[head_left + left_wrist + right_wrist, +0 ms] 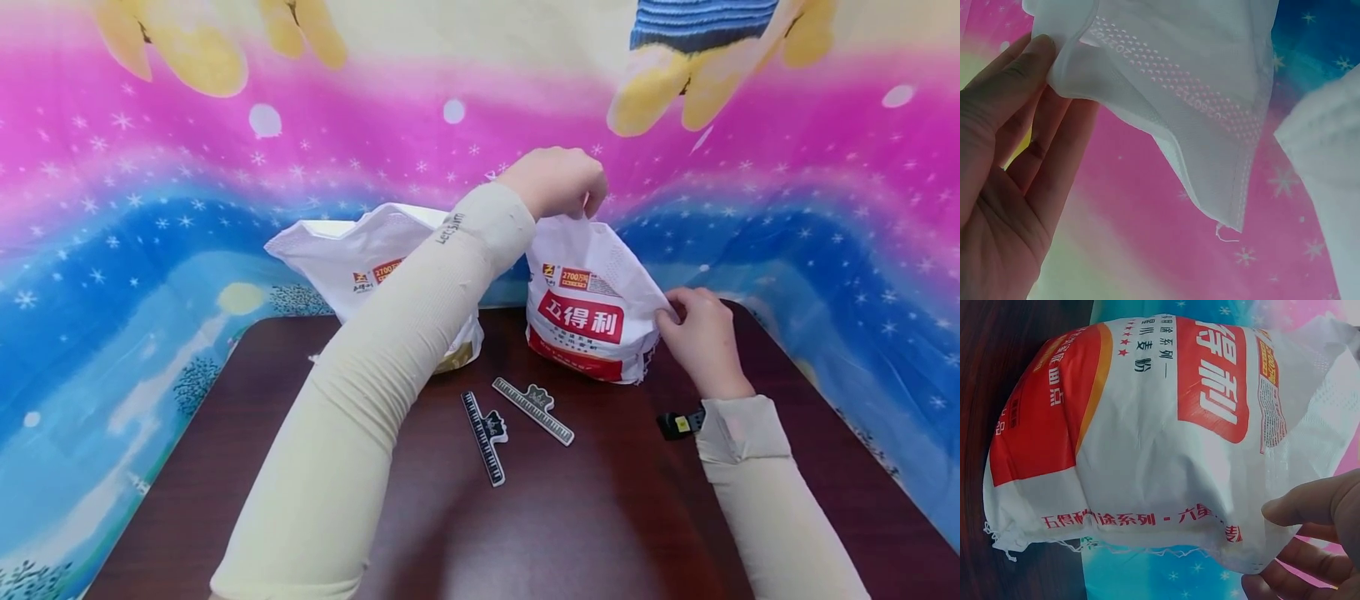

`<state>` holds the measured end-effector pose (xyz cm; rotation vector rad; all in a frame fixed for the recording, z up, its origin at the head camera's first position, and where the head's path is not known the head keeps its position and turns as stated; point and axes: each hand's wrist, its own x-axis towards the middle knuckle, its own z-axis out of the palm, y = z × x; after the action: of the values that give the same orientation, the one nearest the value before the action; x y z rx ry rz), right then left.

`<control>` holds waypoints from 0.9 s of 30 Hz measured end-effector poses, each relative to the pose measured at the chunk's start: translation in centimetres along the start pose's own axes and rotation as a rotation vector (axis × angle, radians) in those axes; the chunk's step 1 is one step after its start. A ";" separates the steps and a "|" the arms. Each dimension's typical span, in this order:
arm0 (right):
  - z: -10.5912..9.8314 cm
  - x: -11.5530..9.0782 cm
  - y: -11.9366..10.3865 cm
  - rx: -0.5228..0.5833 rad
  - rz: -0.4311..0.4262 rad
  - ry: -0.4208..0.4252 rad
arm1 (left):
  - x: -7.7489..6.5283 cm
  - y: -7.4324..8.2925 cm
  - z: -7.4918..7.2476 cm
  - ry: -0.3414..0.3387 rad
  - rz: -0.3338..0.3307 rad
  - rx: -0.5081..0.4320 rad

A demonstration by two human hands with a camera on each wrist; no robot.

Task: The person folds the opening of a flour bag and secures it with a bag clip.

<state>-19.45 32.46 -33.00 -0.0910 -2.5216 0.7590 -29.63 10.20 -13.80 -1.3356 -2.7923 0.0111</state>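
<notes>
A white flour bag with red panels stands upright toward the back of the table. My left hand reaches over and pinches its top edge. In the left wrist view, thumb and fingers lie on either side of the thin white rim. My right hand grips the same bag's right side; the right wrist view shows the thumb on the front, with the other fingers partly hidden behind. A second white bag, its top spread wide, stands to the left, partly covered by my left sleeve.
Two long clips with piano-key patterns, a black one and a grey one, lie on the dark wooden table in front of the bags. A colourful patterned cloth hangs behind and around the table.
</notes>
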 end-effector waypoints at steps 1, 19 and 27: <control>0.0 -0.1 -0.1 0.001 -0.002 0.003 | 0.0 0.0 0.0 -0.003 -0.001 -0.001; 0.2 -1.3 -3.2 0.067 -0.061 0.145 | -0.1 -0.4 0.5 -0.039 0.020 0.006; 0.7 -2.2 -4.1 0.099 -0.058 0.115 | -0.5 -0.5 0.5 -0.008 -0.002 -0.058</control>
<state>-17.57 28.19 -32.26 -0.0275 -2.3637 0.8292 -29.78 9.49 -14.31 -1.3474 -2.8219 -0.0643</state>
